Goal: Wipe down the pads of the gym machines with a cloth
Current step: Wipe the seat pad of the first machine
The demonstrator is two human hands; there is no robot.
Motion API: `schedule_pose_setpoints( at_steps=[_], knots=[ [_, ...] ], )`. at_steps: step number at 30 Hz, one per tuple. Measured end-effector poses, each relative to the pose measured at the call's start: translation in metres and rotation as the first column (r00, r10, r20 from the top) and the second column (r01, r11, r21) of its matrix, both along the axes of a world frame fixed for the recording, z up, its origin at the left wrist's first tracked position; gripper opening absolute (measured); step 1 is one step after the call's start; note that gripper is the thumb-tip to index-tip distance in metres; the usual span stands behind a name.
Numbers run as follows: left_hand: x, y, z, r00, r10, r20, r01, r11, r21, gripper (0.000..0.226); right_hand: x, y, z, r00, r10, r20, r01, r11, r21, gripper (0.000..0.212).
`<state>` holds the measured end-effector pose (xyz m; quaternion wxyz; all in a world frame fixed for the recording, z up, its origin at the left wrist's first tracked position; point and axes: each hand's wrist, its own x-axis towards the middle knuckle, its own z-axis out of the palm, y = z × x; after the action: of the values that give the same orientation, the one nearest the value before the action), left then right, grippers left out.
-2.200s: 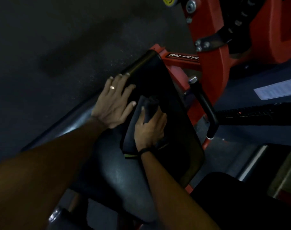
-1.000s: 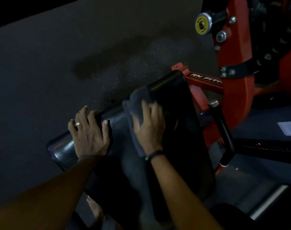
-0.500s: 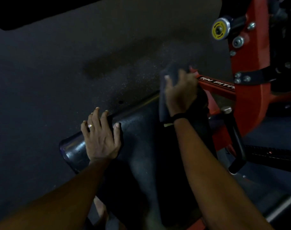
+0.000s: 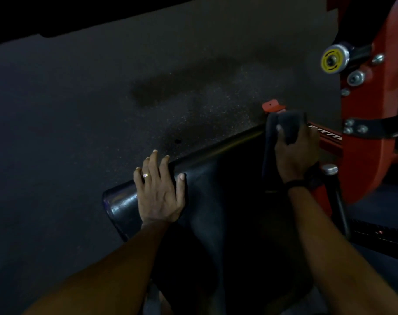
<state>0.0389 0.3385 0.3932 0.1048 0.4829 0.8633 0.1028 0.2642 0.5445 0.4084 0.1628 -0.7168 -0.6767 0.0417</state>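
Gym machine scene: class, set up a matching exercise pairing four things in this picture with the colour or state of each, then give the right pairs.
Things:
1. left hand
2. right hand
3. machine frame
4. round knob

Descriptions:
A. yellow face, metal rim
B. grips the dark cloth at the far end of the pad
C. red
D. rests flat on the pad's edge, ring on one finger

Pairs: 1-D, 2-B, 3-C, 4-A

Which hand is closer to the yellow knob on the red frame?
Right. The right hand grips the cloth at the pad's far end, below-left of the yellow knob; the left hand rests on the pad, much farther left.
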Motion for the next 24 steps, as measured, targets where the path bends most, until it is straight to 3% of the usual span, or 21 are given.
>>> schedule_pose_setpoints(
  at_steps=[6,9,12,16,19,24],
  knots=[
    [-0.001,0.0,0.0,1.0,-0.005,0.021,0.005,0.999,0.039,0.06,-0.045,0.072,0.012,0.951,0.114,0.287,-0.048,0.973,-0.226,0.052],
    [-0.002,-0.001,-0.002,1.0,-0.007,0.026,0.005,0.998,0.055,0.061,-0.067,0.089,0.012,0.883,0.247,0.398,-0.058,0.9,-0.431,0.059],
    [-0.002,-0.001,-0.004,0.999,-0.02,0.038,0.017,0.997,0.076,0.063,-0.086,0.089,0.011,0.82,0.365,0.44,-0.085,0.839,-0.537,0.06],
    [-0.004,-0.001,-0.008,0.999,-0.027,0.042,0.023,0.995,0.095,0.065,-0.12,0.053,0.009,0.81,0.448,0.379,-0.155,0.786,-0.598,0.061],
    [-0.004,-0.001,-0.009,0.998,-0.035,0.043,0.03,0.992,0.119,0.068,-0.149,0.01,0.004,0.796,0.496,0.346,-0.254,0.794,-0.553,0.056],
    [-0.007,-0.005,-0.003,0.993,-0.064,0.102,0.034,0.961,0.274,0.08,-0.18,-0.031,0.002,0.768,0.509,0.388,-0.279,0.812,-0.513,0.054]
  ],
)
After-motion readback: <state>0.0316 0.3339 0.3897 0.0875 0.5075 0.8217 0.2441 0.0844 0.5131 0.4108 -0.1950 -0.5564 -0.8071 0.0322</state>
